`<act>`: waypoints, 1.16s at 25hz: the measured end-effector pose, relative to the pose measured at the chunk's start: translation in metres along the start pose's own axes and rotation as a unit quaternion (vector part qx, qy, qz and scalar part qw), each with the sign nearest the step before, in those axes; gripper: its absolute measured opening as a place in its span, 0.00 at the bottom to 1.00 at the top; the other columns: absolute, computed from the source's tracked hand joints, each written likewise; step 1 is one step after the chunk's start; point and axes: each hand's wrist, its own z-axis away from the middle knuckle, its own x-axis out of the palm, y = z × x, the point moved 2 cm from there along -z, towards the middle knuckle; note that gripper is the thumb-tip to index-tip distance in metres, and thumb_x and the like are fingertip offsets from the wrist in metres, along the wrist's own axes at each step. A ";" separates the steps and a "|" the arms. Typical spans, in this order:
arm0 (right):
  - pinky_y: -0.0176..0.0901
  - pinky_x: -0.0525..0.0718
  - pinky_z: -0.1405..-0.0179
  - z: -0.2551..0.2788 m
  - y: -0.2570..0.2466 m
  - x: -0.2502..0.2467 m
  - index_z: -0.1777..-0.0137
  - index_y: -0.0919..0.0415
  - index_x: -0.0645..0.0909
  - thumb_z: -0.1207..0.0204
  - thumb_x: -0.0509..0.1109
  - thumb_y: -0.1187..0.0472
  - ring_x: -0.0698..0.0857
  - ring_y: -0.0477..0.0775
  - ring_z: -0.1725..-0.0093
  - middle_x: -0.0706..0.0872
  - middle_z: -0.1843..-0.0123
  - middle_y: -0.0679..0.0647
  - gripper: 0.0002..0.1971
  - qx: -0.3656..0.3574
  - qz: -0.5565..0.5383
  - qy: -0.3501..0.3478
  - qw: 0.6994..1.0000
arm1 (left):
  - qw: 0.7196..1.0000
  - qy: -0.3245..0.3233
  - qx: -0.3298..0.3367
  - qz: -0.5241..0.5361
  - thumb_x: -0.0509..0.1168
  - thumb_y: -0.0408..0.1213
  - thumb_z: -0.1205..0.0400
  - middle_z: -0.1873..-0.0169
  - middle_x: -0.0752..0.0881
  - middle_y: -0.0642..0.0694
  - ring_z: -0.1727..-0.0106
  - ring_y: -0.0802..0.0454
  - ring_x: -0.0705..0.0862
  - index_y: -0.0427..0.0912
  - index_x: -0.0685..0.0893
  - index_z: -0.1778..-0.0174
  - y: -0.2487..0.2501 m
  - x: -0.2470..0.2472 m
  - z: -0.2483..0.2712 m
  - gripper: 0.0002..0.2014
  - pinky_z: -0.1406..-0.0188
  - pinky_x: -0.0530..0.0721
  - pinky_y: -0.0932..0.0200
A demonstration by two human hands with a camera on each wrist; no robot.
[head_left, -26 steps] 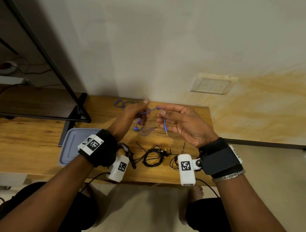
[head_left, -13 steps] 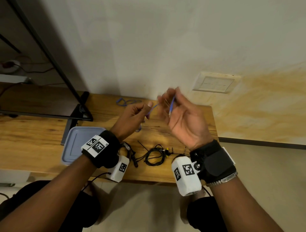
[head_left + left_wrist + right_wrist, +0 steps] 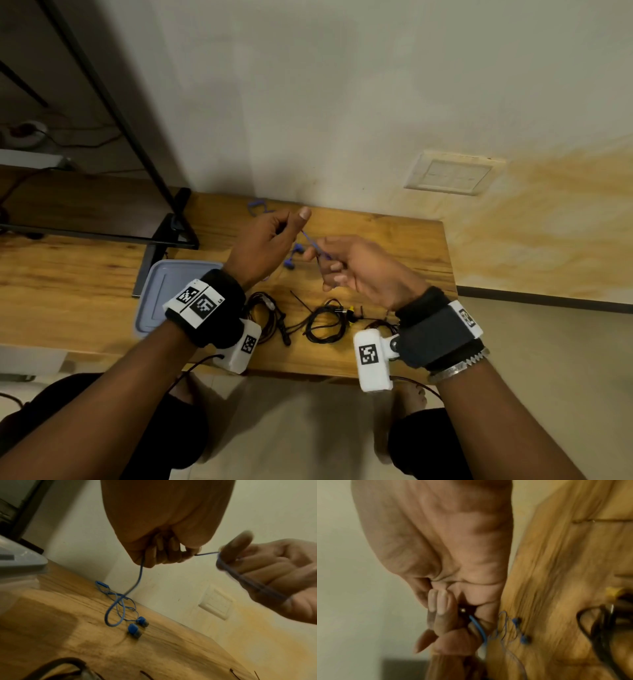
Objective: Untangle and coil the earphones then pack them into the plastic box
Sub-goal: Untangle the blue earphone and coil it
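Both hands are raised above the table (image 3: 394, 240) so the blue earphones (image 3: 135, 627) can be coiled: the left hand (image 3: 263, 246) is clenched round the cable to feed it, while the right hand (image 3: 359, 267) holds turns of it looped over its fingers. Between them the taut cable runs from 10 to 4 o'clock in the head view. The earbuds lie on the table under the hands, with the plastic box (image 3: 161, 294) at 8 o'clock.

right hand (image 3: 447, 588), blue earphones (image 3: 479, 628) pinched

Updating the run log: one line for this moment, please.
left hand feeds blue earphone cable | right hand winds it | earbuds on table
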 end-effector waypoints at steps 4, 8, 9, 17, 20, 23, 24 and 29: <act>0.43 0.83 0.59 0.017 -0.019 -0.012 0.43 0.67 0.89 0.06 0.59 0.58 0.68 0.46 0.69 0.69 0.65 0.47 0.18 -0.091 -0.340 -0.081 0.932 | 0.999 -0.032 0.008 -0.039 0.54 0.54 0.05 0.72 0.72 0.50 0.74 0.66 0.79 0.36 0.74 0.64 0.000 0.004 0.003 0.28 0.72 0.69 0.63; 0.44 0.90 0.43 0.011 -0.029 -0.036 0.21 0.77 0.76 0.06 0.56 0.68 0.80 0.47 0.66 0.73 0.67 0.50 0.19 -0.238 -0.479 0.053 0.843 | 0.988 -0.092 0.075 -0.102 0.54 0.61 0.07 0.76 0.76 0.39 0.75 0.42 0.75 0.38 0.74 0.70 0.005 0.010 0.012 0.33 0.72 0.69 0.44; 0.45 0.90 0.39 0.007 -0.027 -0.039 0.17 0.77 0.71 0.06 0.56 0.70 0.84 0.48 0.64 0.76 0.66 0.52 0.20 -0.248 -0.426 0.118 0.862 | 0.985 -0.106 0.071 -0.118 0.54 0.64 0.08 0.77 0.77 0.39 0.75 0.40 0.76 0.37 0.74 0.72 0.007 0.013 0.014 0.36 0.72 0.70 0.43; 0.35 0.78 0.41 -0.003 -0.001 -0.031 0.15 0.60 0.74 0.11 0.59 0.71 0.86 0.47 0.48 0.88 0.50 0.49 0.25 -0.128 0.346 0.226 0.902 | 0.999 -0.035 0.024 0.020 0.70 0.50 0.11 0.80 0.70 0.55 0.79 0.63 0.73 0.43 0.73 0.74 0.004 -0.010 0.001 0.27 0.71 0.73 0.64; 0.48 0.80 0.55 0.003 -0.002 -0.025 0.39 0.65 0.89 0.10 0.52 0.65 0.72 0.52 0.70 0.76 0.71 0.50 0.21 -0.046 0.122 0.017 0.991 | 0.998 -0.036 0.021 0.036 0.74 0.55 0.16 0.76 0.75 0.50 0.72 0.54 0.74 0.40 0.78 0.69 -0.006 -0.016 -0.004 0.25 0.66 0.76 0.51; 0.46 0.72 0.65 0.017 -0.016 -0.022 0.49 0.69 0.87 0.13 0.50 0.53 0.56 0.56 0.69 0.65 0.70 0.50 0.26 -0.073 -0.128 -0.096 0.984 | 0.998 -0.045 0.032 0.017 0.70 0.56 0.15 0.76 0.79 0.45 0.75 0.63 0.77 0.35 0.80 0.68 -0.005 -0.013 -0.004 0.27 0.69 0.74 0.65; 0.45 0.69 0.67 0.021 -0.021 -0.023 0.51 0.67 0.87 0.13 0.53 0.53 0.56 0.53 0.69 0.66 0.70 0.49 0.23 -0.097 -0.219 -0.089 0.967 | 0.998 -0.053 0.035 0.007 0.66 0.55 0.13 0.76 0.80 0.41 0.76 0.64 0.80 0.31 0.81 0.68 -0.002 -0.011 -0.003 0.29 0.69 0.75 0.68; 0.53 0.87 0.34 0.012 -0.027 -0.045 0.51 0.65 0.79 0.07 0.54 0.65 0.90 0.57 0.49 0.91 0.54 0.62 0.14 -0.244 -0.551 0.001 0.798 | 0.993 -0.114 0.029 -0.028 0.52 0.73 0.13 0.76 0.86 0.37 0.71 0.41 0.87 0.44 0.87 0.75 -0.002 0.006 0.007 0.40 0.59 0.88 0.41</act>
